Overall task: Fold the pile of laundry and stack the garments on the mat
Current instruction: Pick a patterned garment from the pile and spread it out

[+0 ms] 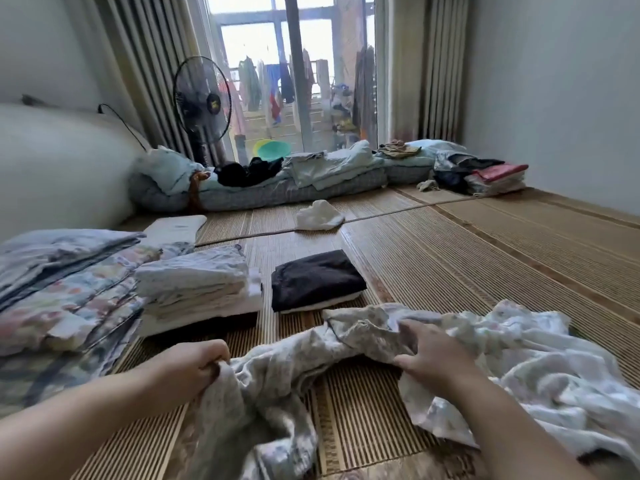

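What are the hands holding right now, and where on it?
Both hold the crumpled floral garment: the left hand grips one bunched end, and the right hand pinches a fold near its middle.

A pale floral garment lies crumpled and unfolded across the lower middle and lower right of the frame, on the striped woven mat. The left hand grips one bunched end, and the right hand pinches a fold. Above it, at centre frame, a dark folded garment sits flat on a white folded piece. Just left stands a neat stack of pale folded clothes.
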`<state>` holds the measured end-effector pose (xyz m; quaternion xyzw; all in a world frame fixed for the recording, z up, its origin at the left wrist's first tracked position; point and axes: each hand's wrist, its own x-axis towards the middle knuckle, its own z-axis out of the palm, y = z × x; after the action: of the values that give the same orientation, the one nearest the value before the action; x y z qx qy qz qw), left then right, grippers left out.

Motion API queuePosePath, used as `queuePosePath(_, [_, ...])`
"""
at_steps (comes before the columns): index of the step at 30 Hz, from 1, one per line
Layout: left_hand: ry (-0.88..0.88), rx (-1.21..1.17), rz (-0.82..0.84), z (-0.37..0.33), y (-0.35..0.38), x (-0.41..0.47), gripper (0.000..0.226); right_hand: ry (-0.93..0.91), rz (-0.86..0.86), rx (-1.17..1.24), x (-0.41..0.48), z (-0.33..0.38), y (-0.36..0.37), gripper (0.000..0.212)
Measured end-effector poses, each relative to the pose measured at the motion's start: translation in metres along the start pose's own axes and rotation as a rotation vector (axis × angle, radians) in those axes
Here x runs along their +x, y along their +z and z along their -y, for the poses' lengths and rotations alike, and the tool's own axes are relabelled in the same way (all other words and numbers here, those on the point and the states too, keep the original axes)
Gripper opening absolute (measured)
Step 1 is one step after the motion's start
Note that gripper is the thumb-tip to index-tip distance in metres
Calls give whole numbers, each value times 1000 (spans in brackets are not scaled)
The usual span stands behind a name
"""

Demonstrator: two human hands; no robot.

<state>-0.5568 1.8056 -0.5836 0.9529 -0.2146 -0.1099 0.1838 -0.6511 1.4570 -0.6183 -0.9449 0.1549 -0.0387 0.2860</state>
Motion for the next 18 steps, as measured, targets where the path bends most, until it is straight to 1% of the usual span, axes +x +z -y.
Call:
queuePosePath(1, [-8, 70, 42, 2, 3, 1, 25, -14, 12, -6, 3, 5, 5, 67])
queuePosePath(2, [-32, 91, 91, -5, 2, 1, 24, -23, 11, -1, 5, 9, 9, 68])
queuePosePath(4, [-65, 98, 165, -13, 3, 7, 25, -28, -24, 32, 13, 16, 16, 69])
queuePosePath(7, [-114, 50, 237, -41, -1, 27, 34, -17, -86, 43, 27, 19, 25, 74])
queuePosePath(9, [-141, 88, 272, -55, 2, 50, 42, 6, -37, 81, 37, 17, 32, 81])
queuePosePath(10, [-154, 168, 289, -63, 6, 60, 48, 25, 7, 88, 42, 16, 37, 83])
queuePosePath(11, [-170, 267, 272, -70, 13, 68, 55, 44, 46, 67, 45, 14, 42, 82])
queuePosePath(12, [-194, 341, 245, -75, 22, 77, 64, 63, 66, 25, 48, 13, 46, 78])
queuePosePath(13, [-213, 381, 238, -80, 32, 85, 75, 80, 69, -25, 52, 12, 50, 70])
queuePosePath(14, [-235, 408, 247, -85, 42, 92, 82, 91, 64, -72, 55, 12, 53, 57])
queuePosePath(15, [-248, 451, 266, -89, 51, 97, 83, 92, 65, -109, 58, 14, 54, 45])
queuePosePath(16, [-245, 517, 281, -93, 60, 101, 78, 86, 71, -133, 60, 17, 54, 33])
queuePosePath(18, [-202, 625, 272, -98, 69, 109, 55, 59, 35, -85, 62, 26, 49, 17])
